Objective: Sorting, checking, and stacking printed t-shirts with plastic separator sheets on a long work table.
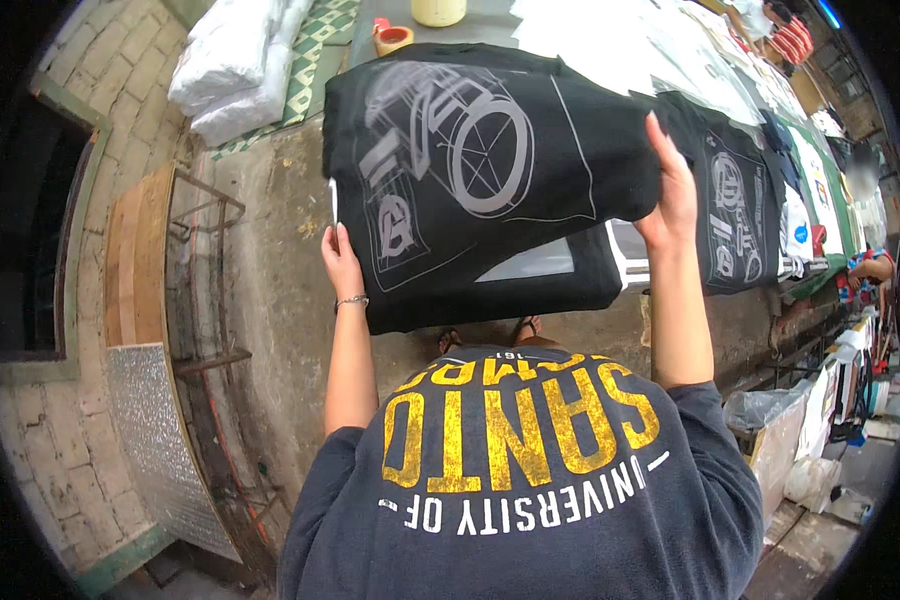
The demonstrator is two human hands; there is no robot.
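A black printed T-shirt (560,140) is held up over the table in front of me, with a grey wheel-like design and outlined panels on it. Its left edge is gripped by my left hand (345,268), thumb and fingers closed at the lower corner. At the right edge, my right hand (673,195) has its thumb raised against the cloth and its other fingers mostly hidden beneath. Under the raised layer shows more black cloth with a pale grey patch (540,262); whether it belongs to the same shirt I cannot tell.
Another black printed shirt (732,205) lies flat to the right. White sheets (610,45) run along the table behind. At the back stand a tape roll (393,38), a pale yellow container (438,10) and bagged white stacks (232,65). A wooden board (140,260) leans at left.
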